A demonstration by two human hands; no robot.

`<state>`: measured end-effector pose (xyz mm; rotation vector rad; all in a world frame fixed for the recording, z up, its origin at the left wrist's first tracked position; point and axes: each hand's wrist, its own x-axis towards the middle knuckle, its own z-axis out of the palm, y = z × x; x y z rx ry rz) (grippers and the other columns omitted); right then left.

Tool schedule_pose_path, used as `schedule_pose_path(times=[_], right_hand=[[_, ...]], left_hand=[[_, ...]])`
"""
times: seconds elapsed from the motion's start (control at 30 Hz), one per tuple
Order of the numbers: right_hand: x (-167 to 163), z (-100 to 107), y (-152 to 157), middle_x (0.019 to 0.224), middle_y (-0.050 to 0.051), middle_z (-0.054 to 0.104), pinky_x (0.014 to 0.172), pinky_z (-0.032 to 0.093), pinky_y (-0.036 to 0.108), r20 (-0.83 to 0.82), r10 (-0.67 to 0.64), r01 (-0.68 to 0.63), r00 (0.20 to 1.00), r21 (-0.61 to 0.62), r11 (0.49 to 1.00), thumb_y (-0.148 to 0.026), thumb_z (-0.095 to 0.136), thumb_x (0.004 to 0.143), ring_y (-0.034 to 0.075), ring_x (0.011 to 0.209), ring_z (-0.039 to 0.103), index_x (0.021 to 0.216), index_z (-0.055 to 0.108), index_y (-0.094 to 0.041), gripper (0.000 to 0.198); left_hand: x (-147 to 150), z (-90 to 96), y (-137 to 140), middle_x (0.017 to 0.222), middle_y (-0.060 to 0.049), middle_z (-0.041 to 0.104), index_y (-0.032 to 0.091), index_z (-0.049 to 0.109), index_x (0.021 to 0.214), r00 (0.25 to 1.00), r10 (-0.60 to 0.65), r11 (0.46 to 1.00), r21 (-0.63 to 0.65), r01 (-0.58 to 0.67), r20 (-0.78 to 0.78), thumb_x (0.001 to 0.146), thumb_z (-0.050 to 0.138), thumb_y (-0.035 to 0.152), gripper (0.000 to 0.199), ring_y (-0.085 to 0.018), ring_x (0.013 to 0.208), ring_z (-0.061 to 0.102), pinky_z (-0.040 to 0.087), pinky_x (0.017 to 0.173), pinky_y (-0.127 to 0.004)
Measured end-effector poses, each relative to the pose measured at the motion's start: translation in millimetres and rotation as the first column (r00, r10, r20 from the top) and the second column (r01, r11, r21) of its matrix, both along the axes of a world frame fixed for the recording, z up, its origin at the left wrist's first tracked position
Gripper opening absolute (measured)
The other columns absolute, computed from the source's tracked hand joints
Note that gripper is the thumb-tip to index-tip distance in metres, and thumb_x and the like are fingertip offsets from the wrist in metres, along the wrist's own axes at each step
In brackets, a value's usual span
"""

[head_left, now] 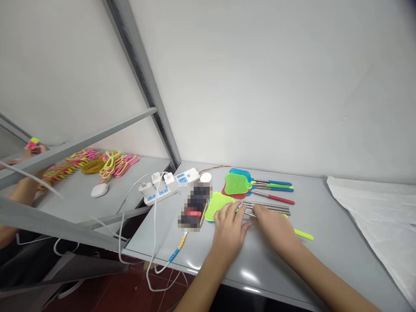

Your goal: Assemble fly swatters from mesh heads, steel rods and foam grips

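A yellow-green fly swatter (218,206) lies on the grey table in front of me, its mesh head to the left and a bit of blue showing under it. My left hand (228,223) has its fingers curled at the lower right of the mesh head, where head and shaft meet. My right hand (274,226) is closed around the thin metal shaft just beside it. From behind my right wrist a yellow-green handle (303,234) sticks out. Several bare metal rods (269,207) lie right behind my right hand. My fingertips are partly hidden.
Behind my hands lies a stack of green, blue and red fly swatters (236,184). To the left are a pixelated phone (195,206) with a cable and white power strips (162,190). White sheeting (373,203) covers the right. Beyond the metal frame, another person's arm (24,190) is near pink-yellow cords (113,167).
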<state>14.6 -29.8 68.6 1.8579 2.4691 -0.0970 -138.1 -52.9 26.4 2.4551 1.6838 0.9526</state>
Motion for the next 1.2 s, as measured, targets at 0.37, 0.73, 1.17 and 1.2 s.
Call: schedule_pose_path(times=[0.37, 0.73, 1.17, 1.2], right_hand=[[84.4, 11.0, -30.6, 0.083, 0.001, 0.067, 0.054, 0.032, 0.028, -0.026, 0.074, -0.073, 0.997, 0.036, 0.997, -0.039, 0.045, 0.096, 0.019, 0.072, 0.064, 0.084, 0.055, -0.022, 0.024], [118.7, 0.1, -51.0, 0.07, 0.0, 0.06, 0.051, 0.019, 0.029, 0.026, 0.256, -0.254, 0.966, 0.233, 0.939, -0.037, 0.04, 0.099, 0.015, 0.059, 0.056, 0.08, 0.052, -0.021, 0.027], [112.9, -1.7, -56.1, 0.069, 0.0, 0.061, 0.053, 0.024, 0.029, -0.037, 0.229, -0.221, 0.973, 0.159, 0.962, -0.041, 0.039, 0.099, 0.015, 0.057, 0.056, 0.076, 0.051, -0.02, 0.032], [114.5, -0.8, -56.4, 0.069, 0.0, 0.061, 0.053, 0.024, 0.029, -0.044, 0.233, -0.225, 0.972, 0.14, 0.964, -0.041, 0.038, 0.099, 0.015, 0.057, 0.056, 0.076, 0.051, -0.02, 0.033]], left_hand=[[3.9, 27.3, 5.7, 0.09, 0.001, 0.071, 0.024, 0.064, 0.086, 0.983, -0.166, 0.986, -0.005, 0.167, 0.078, 0.094, 0.051, 0.027, 0.015, -0.023, 0.1, 0.051, 0.028, 0.088, -0.041], [17.3, 31.8, -4.3, 0.072, 0.002, 0.068, 0.023, 0.065, 0.083, 0.953, -0.304, 0.948, -0.101, 0.302, 0.003, 0.095, 0.051, 0.027, 0.019, -0.021, 0.101, 0.055, 0.029, 0.092, -0.043], [71.6, 39.8, -18.5, 0.079, -0.001, 0.062, 0.019, 0.056, 0.087, 0.84, -0.403, 0.914, -0.203, 0.351, -0.363, 0.096, 0.042, 0.015, 0.017, -0.019, 0.078, 0.057, 0.036, 0.09, -0.042], [71.2, 41.1, -17.9, 0.078, -0.001, 0.062, 0.019, 0.055, 0.086, 0.833, -0.419, 0.905, -0.237, 0.353, -0.361, 0.096, 0.041, 0.018, 0.018, -0.019, 0.075, 0.056, 0.038, 0.082, -0.038]])
